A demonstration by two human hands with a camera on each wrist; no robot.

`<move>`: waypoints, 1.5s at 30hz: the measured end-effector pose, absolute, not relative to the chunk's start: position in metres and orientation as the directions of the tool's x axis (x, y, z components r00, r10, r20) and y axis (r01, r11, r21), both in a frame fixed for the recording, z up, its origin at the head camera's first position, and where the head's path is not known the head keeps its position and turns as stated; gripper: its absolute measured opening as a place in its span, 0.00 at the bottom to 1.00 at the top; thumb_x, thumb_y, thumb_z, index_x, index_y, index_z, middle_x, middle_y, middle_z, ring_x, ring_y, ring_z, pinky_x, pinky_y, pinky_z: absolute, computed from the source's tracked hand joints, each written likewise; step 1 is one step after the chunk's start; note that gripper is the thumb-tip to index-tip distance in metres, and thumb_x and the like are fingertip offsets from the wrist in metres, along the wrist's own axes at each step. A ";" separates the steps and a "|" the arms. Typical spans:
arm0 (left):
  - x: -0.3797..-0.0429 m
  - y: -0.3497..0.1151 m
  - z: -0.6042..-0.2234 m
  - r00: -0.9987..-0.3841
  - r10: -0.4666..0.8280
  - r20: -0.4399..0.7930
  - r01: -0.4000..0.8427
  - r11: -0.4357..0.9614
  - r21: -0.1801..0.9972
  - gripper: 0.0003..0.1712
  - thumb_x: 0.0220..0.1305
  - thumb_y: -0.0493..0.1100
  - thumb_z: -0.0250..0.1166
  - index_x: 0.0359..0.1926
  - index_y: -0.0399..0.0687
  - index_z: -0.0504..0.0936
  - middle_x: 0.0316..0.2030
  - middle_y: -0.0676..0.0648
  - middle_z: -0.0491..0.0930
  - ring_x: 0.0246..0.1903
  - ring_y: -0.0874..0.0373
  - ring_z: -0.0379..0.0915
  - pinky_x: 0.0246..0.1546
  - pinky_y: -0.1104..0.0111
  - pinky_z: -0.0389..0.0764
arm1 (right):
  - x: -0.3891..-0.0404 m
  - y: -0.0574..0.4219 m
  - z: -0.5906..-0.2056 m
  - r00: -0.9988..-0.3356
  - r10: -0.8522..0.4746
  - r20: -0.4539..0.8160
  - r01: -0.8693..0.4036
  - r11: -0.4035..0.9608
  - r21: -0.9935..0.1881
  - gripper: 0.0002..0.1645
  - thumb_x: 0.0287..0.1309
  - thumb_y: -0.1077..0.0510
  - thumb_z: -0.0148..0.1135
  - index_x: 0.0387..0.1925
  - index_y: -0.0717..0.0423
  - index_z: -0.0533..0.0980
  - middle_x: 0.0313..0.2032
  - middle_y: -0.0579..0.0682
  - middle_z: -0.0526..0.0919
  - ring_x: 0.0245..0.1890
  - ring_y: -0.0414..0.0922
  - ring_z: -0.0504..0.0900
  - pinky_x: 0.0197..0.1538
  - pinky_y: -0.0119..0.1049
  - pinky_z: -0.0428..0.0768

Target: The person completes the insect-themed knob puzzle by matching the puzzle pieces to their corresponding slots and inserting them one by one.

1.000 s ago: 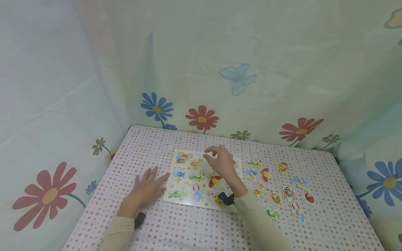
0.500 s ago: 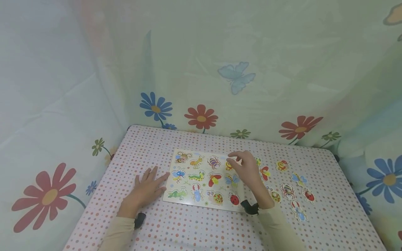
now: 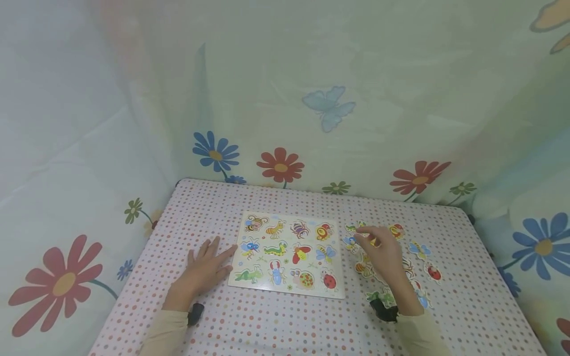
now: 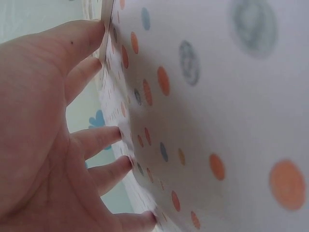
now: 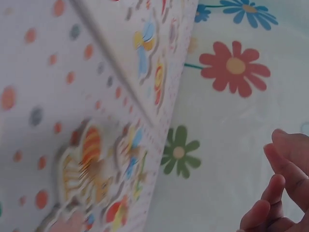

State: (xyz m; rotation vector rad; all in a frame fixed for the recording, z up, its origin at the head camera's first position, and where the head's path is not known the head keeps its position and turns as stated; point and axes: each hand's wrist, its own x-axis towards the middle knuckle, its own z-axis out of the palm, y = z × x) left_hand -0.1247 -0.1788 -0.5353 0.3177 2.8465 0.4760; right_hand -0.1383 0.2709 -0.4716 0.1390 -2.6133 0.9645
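Observation:
A flat puzzle board with rows of coloured insect pictures lies on the dotted table. My left hand rests beside its left side, fingers spread; in the left wrist view thumb and forefinger meet the board's edge and the other fingertips press the cloth. To the board's right, my right hand hovers over loose insect cutouts, with no piece visible in its fingers. Its thumb and forefinger are close together in the right wrist view. Near those fingertips lie a caterpillar piece and a blue mosquito piece; the hand hides several others.
Farther right lie a dragonfly piece and a ladybird piece. A stag beetle piece is partly covered by the right wrist. Flower-printed curtains enclose the table's back and sides.
My right hand has moved right, from above the board to over the loose pieces, uncovering the board's right-hand pictures. The left hand stays at the board's edge.

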 end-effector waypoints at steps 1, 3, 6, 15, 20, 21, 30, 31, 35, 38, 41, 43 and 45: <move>-0.125 -0.179 -0.534 -0.948 0.252 -0.194 0.174 0.922 0.346 0.34 0.73 0.57 0.56 0.77 0.67 0.61 0.78 0.37 0.42 0.75 0.33 0.34 0.66 0.29 0.33 | -0.136 0.275 -0.473 -0.936 0.033 0.351 -0.202 0.766 -0.610 0.11 0.65 0.56 0.67 0.44 0.57 0.85 0.32 0.49 0.76 0.31 0.44 0.68 0.31 0.39 0.67; -0.124 -0.179 -0.533 -0.949 0.255 -0.188 0.178 0.920 0.348 0.33 0.74 0.57 0.56 0.76 0.67 0.61 0.78 0.37 0.43 0.75 0.33 0.35 0.65 0.29 0.35 | -0.133 0.283 -0.476 -0.939 0.024 0.344 -0.204 0.766 -0.610 0.11 0.65 0.57 0.67 0.45 0.58 0.85 0.33 0.50 0.77 0.31 0.45 0.68 0.31 0.39 0.67; -0.123 -0.178 -0.529 -0.950 0.260 -0.173 0.188 0.918 0.350 0.33 0.74 0.56 0.57 0.76 0.65 0.62 0.77 0.35 0.45 0.74 0.32 0.37 0.65 0.27 0.37 | -0.129 0.296 -0.482 -0.948 -0.013 0.319 -0.214 0.768 -0.604 0.11 0.65 0.58 0.67 0.46 0.58 0.85 0.36 0.52 0.78 0.32 0.44 0.68 0.31 0.38 0.68; -0.123 -0.179 -0.530 -0.951 0.258 -0.172 0.187 0.919 0.346 0.32 0.74 0.56 0.56 0.76 0.66 0.62 0.77 0.35 0.44 0.74 0.32 0.37 0.65 0.27 0.36 | -0.124 0.327 -0.496 -0.990 -0.113 0.080 -0.137 0.723 -0.678 0.15 0.68 0.53 0.64 0.50 0.56 0.84 0.46 0.54 0.78 0.39 0.47 0.70 0.35 0.40 0.71; -0.123 -0.179 -0.529 -0.950 0.259 -0.173 0.186 0.918 0.351 0.33 0.74 0.56 0.56 0.76 0.65 0.62 0.77 0.35 0.45 0.74 0.32 0.37 0.65 0.27 0.37 | -0.128 0.335 -0.506 -0.978 -0.205 0.043 -0.166 0.635 -0.754 0.13 0.67 0.58 0.65 0.48 0.59 0.84 0.37 0.56 0.79 0.29 0.41 0.72 0.28 0.38 0.75; -0.123 -0.179 -0.529 -0.950 0.257 -0.175 0.183 0.917 0.354 0.33 0.74 0.56 0.56 0.76 0.65 0.62 0.77 0.36 0.44 0.74 0.32 0.37 0.65 0.27 0.36 | -0.129 0.336 -0.508 -0.972 -0.229 0.043 -0.179 0.614 -0.769 0.12 0.65 0.59 0.66 0.48 0.60 0.84 0.31 0.56 0.79 0.24 0.40 0.71 0.23 0.36 0.74; -0.124 -0.178 -0.530 -0.948 0.255 -0.189 0.179 0.921 0.346 0.33 0.74 0.56 0.56 0.76 0.66 0.61 0.78 0.36 0.43 0.75 0.32 0.35 0.65 0.28 0.35 | -0.137 0.337 -0.520 -0.954 -0.293 0.062 -0.250 0.665 -0.704 0.06 0.59 0.61 0.72 0.39 0.53 0.87 0.30 0.44 0.78 0.27 0.41 0.69 0.30 0.35 0.71; -0.124 -0.178 -0.531 -0.948 0.256 -0.187 0.181 0.921 0.344 0.33 0.74 0.57 0.56 0.76 0.66 0.61 0.78 0.36 0.43 0.75 0.32 0.35 0.65 0.28 0.35 | -0.137 0.337 -0.521 -0.956 -0.289 0.056 -0.246 0.678 -0.693 0.06 0.59 0.61 0.72 0.39 0.52 0.88 0.31 0.44 0.77 0.29 0.42 0.68 0.32 0.35 0.70; -0.123 -0.178 -0.531 -0.949 0.262 -0.177 0.189 0.919 0.346 0.33 0.74 0.56 0.56 0.76 0.65 0.62 0.77 0.35 0.44 0.74 0.32 0.36 0.65 0.28 0.36 | -0.137 0.338 -0.522 -0.958 -0.287 0.027 -0.226 0.690 -0.688 0.05 0.59 0.61 0.71 0.38 0.51 0.88 0.31 0.45 0.76 0.29 0.44 0.68 0.31 0.36 0.70; -0.122 -0.177 -0.530 -0.948 0.264 -0.176 0.191 0.918 0.348 0.33 0.74 0.56 0.56 0.76 0.65 0.62 0.77 0.35 0.44 0.74 0.32 0.36 0.65 0.28 0.36 | -0.136 0.338 -0.521 -0.963 -0.269 0.005 -0.199 0.701 -0.685 0.06 0.59 0.60 0.72 0.39 0.51 0.87 0.33 0.46 0.75 0.30 0.45 0.67 0.32 0.37 0.69; -0.122 -0.177 -0.530 -0.949 0.266 -0.172 0.194 0.917 0.348 0.33 0.74 0.56 0.56 0.76 0.64 0.62 0.77 0.35 0.44 0.74 0.32 0.36 0.65 0.28 0.36 | -0.136 0.338 -0.520 -0.967 -0.253 -0.014 -0.176 0.709 -0.683 0.06 0.60 0.58 0.72 0.39 0.50 0.87 0.34 0.47 0.74 0.31 0.45 0.66 0.32 0.37 0.69; -0.121 -0.178 -0.529 -0.949 0.266 -0.167 0.196 0.917 0.349 0.33 0.74 0.56 0.56 0.76 0.64 0.62 0.77 0.35 0.44 0.74 0.32 0.36 0.65 0.28 0.36 | -0.136 0.338 -0.520 -0.969 -0.248 -0.020 -0.168 0.712 -0.682 0.06 0.60 0.58 0.72 0.39 0.50 0.87 0.34 0.48 0.74 0.31 0.45 0.66 0.32 0.37 0.69; -0.121 -0.178 -0.529 -0.950 0.267 -0.162 0.197 0.916 0.349 0.32 0.74 0.55 0.56 0.76 0.64 0.62 0.77 0.35 0.44 0.74 0.32 0.36 0.65 0.28 0.36 | -0.137 0.337 -0.521 -0.970 -0.243 -0.026 -0.161 0.713 -0.682 0.06 0.59 0.59 0.72 0.39 0.50 0.87 0.34 0.48 0.74 0.32 0.46 0.66 0.32 0.38 0.69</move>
